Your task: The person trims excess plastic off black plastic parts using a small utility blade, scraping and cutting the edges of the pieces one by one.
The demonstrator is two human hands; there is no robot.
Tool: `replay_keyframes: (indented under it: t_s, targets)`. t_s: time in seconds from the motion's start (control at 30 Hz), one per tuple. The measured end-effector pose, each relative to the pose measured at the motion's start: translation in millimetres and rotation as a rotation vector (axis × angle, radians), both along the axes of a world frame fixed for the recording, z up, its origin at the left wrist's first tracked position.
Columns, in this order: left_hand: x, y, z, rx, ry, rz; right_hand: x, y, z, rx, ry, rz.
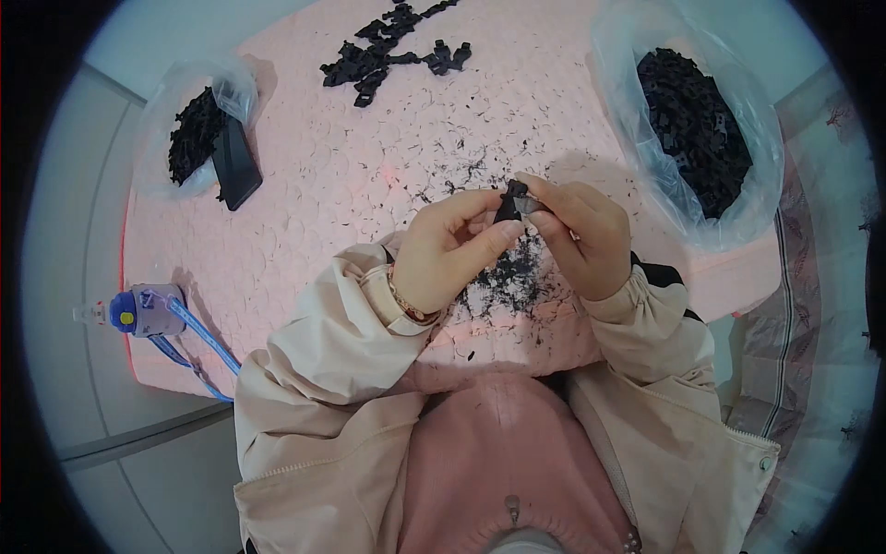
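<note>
Evidently small, matte black piece (508, 209), knobbly-ended; left hand (448, 245) grip pinching it, right hand (589, 233) grip holding flat grey object (529, 205).

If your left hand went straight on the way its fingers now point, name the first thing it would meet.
Beyond the small black piece it pinches, the left hand would likely meet the right hand first, though depth is unclear.

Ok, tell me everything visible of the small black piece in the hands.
The small black piece looks like plastic, with a knobbly upper end, its lower part partly hidden by fingers. It is held slightly tilted over black scraps on the pink cover. The left hand pinches it; the right hand seems to hold a thin greyish item against it. Finer details are unclear.
</note>
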State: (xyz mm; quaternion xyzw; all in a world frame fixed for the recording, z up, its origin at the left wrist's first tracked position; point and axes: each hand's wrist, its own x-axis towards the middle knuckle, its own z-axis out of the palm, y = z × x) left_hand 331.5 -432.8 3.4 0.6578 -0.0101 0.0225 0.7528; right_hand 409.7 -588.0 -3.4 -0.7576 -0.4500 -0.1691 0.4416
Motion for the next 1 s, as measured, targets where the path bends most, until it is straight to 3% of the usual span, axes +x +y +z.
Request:
replay_keyframes:
  t_s: [0.27, 0.47, 1.0]
  targets:
    - [-0.6, -2.0, -0.7, -0.029, 0.014, -0.006, -0.1, 1.6, -1.1, 0.010, -0.048, -0.046]
    - [-0.2, -3.2, -1.5, -0.059, 0.020, 0.042, 0.0, 6.3, -7.9, 0.143, 0.108, 0.064]
    - [-0.5, -4.6, -2.5, -0.027, -0.002, 0.051, 2.0, 6.0, -7.7, 0.124, 0.120, 0.065]
